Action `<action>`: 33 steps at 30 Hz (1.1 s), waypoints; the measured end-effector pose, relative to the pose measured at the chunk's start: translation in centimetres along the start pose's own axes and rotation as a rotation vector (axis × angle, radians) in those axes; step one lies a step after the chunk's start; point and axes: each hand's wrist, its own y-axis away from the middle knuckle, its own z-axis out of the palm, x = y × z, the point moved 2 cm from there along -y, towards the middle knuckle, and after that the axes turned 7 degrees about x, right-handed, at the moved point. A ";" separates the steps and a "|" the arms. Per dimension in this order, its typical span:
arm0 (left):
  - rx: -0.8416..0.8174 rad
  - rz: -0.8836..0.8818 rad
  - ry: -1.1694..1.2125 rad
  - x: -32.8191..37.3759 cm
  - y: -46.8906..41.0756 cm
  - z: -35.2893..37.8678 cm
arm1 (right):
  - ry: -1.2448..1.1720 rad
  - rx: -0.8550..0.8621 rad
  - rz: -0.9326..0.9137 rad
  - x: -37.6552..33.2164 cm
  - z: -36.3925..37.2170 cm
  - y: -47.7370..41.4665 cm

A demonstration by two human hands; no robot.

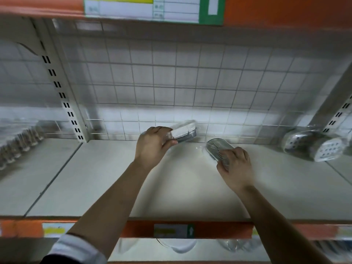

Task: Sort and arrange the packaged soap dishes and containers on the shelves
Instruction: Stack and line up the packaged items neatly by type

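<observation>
My left hand [153,143] grips a packaged grey soap dish with a white card [183,132], held tilted just above the back of the white shelf [95,178], near the wire grid. My right hand [235,164] holds a second packaged grey oval soap dish [217,147], its slotted face up and its far end low over the shelf. The two dishes are apart, the right one nearer to me. Both forearms reach in over the orange shelf edge.
Packaged white perforated containers [312,145] lie at the back right by a slotted upright. A row of clear packaged items [17,145] fills the left bay. Clear packages [177,246] show on the shelf below. An orange price rail [209,230] runs along the front.
</observation>
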 end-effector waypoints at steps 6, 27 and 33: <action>0.008 -0.022 0.124 2.3 0.6 0.6 | 0.039 0.006 0.010 2.5 -1.3 0.9; -0.048 -0.573 0.456 4.8 6.4 6.1 | -0.093 -0.073 0.088 3.3 -1.4 1.2; -0.084 -0.295 0.164 4.7 6.7 6.0 | -0.101 -0.081 0.090 3.5 -1.2 1.1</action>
